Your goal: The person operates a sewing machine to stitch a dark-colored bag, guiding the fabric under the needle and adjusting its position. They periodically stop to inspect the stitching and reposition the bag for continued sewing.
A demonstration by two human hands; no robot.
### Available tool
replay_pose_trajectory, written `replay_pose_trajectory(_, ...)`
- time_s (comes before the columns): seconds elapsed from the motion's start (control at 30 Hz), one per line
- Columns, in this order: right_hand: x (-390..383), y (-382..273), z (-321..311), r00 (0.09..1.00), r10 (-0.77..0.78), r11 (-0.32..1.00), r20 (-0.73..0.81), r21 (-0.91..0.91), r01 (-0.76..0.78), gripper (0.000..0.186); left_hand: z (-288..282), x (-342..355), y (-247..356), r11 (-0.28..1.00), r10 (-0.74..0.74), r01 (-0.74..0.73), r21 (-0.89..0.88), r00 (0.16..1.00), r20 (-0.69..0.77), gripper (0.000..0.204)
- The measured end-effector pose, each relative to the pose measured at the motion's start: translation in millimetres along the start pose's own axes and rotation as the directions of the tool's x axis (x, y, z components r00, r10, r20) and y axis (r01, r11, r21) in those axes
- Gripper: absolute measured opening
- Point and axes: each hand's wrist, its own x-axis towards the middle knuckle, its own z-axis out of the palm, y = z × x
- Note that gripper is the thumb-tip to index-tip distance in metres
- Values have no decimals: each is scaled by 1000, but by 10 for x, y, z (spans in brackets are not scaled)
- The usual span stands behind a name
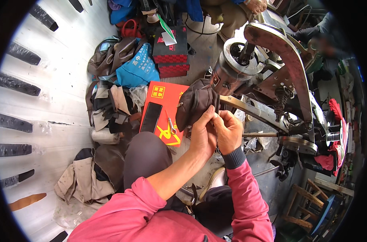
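Note:
A dark brown zippered bag [196,105] sits at the metal arm of a shoe-patching sewing machine [268,115]. My left hand [203,135] pinches the bag's near edge, thumb and finger closed. Right beside it, my right hand [230,131] is closed too, its fingertips pinched at the same edge and almost meeting the left ones. Anything small between the fingertips is hidden. Left of the bag, a black phone [151,117] and a small metal tool [172,126] lie on a red box [164,90].
Leather scraps [111,105] and a blue bag [139,66] are piled to the left. Dark patterned boxes [171,52] stand ahead. Folded beige cloth [85,179] lies near my left knee. A wooden stool [308,201] stands at the right. Other people sit at the far side.

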Motion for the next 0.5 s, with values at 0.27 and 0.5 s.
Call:
replay_pose_trajectory(0.27, -44, 27, -2, 1000, -6, 999, 27, 52, 4, 12, 44, -21, 32, 998, -4, 8, 57, 997, -72, 35)
replay_pose_trajectory(0.5, -80, 70, -48, 997, -72, 992, 23, -99, 74, 7, 37, -41, 0, 998, -24, 28, 53, 998, -62, 40)
